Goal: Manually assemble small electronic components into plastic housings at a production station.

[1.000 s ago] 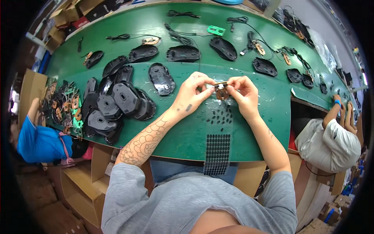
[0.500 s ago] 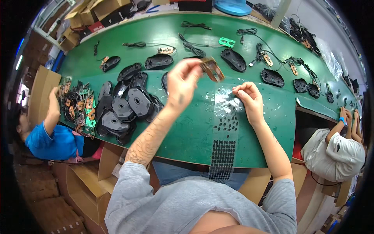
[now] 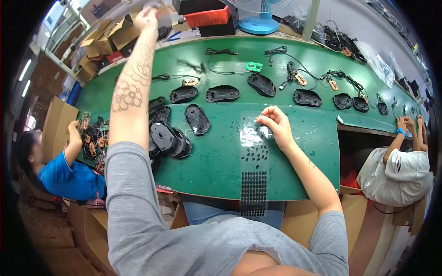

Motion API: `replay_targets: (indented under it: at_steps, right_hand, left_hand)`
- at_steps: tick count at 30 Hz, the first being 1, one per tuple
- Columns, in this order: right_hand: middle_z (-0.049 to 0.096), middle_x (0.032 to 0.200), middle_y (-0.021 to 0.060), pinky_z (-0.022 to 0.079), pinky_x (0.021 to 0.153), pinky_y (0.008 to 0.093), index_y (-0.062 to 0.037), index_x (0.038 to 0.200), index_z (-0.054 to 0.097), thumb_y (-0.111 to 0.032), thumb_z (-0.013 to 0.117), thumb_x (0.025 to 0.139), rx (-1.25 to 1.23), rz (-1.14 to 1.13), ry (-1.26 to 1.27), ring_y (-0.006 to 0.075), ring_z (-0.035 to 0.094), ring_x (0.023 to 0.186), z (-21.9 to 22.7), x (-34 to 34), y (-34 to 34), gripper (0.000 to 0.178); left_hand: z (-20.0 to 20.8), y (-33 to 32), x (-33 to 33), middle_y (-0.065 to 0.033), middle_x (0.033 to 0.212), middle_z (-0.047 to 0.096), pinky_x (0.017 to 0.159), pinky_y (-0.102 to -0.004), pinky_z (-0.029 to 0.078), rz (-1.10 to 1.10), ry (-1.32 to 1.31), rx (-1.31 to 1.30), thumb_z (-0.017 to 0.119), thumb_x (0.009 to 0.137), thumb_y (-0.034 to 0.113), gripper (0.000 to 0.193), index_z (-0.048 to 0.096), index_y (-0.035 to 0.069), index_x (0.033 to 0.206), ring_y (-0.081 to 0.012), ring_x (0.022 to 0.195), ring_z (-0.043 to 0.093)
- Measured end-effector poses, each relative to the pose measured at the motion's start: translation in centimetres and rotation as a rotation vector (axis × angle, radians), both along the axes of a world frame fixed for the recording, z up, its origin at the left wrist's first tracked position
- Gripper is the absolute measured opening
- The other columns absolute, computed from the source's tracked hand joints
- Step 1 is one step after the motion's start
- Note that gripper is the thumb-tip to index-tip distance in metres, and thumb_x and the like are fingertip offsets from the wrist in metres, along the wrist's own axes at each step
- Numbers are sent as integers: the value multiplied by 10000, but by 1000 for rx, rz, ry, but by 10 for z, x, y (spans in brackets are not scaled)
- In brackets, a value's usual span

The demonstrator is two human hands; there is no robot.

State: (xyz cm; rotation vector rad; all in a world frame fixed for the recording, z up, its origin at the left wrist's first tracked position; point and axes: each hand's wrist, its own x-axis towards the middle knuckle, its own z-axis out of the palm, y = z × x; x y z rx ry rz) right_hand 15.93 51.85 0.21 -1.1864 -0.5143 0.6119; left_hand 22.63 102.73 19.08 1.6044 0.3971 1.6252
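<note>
My left arm stretches far forward, and my left hand (image 3: 147, 19) is beyond the table's back edge, over the cardboard boxes. Its fingers are smeared, with a faint blurred shape beside them. My right hand (image 3: 277, 128) is closed in a pinch above the upper end of a clear strip (image 3: 254, 160); whatever its fingertips hold is too small to make out. Rows of black oval pads cover the strip's lower part, with scattered ones higher up. Left of the strip lies a black mouse shell (image 3: 197, 119), near a pile of black mouse shells (image 3: 166, 138) partly behind my left arm.
Along the green table (image 3: 212, 170) lie more mouse shells (image 3: 223, 93), coiled cables (image 3: 221, 52) and a green circuit board (image 3: 253, 66). Behind stand a red bin (image 3: 207, 17) and a blue fan (image 3: 258, 25). Co-workers sit at left (image 3: 69, 172) and right (image 3: 397, 177).
My left hand has swung from mid-table to the far left; the brown frame-like piece it held is no longer clearly visible. My right hand stays at the strip. The view has tilted upward.
</note>
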Motion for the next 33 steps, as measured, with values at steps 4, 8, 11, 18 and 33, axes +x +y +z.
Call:
replay_targets:
  at_steps: [4,8,11,18,33]
  right_hand:
    - [638,879,85,488,817,248,-26,989,543,-40,595,880,-8,-12,-36,142,620,838,-7,8,-7,122]
    - [631,866,75,483,799,243,-30,976,546,-45,606,874,-5,18,-46,139,623,832,-9,3,-5,119]
    - [632,868,74,477,791,237,-30,970,549,-45,606,871,-16,4,-33,135,620,822,-11,6,-8,115]
    - [631,878,79,489,822,262,-25,983,545,-30,596,876,-2,45,-61,143,614,831,-2,3,5,119]
    - [626,873,81,491,815,261,-26,972,544,-22,586,880,5,63,-41,147,616,826,-9,6,-3,101]
  left_hand:
    - [-61,-68,8,-142,918,696,678,-253,589,-571,290,-387,716,791,52,278,661,-32,1050,-200,748,682]
    - [-70,-102,8,-106,983,686,723,-254,565,-757,625,-336,704,837,105,278,658,4,1092,-179,808,661]
    - [-47,-129,26,-100,974,695,747,-241,538,-767,608,-182,718,832,166,303,673,24,1096,-165,810,651]
    - [94,-26,56,-93,783,705,638,-290,513,56,435,816,616,795,84,169,712,7,910,-185,679,650]
    - [-54,-141,21,-59,845,678,725,-250,528,-971,1251,323,706,782,107,208,679,41,978,-140,778,645]
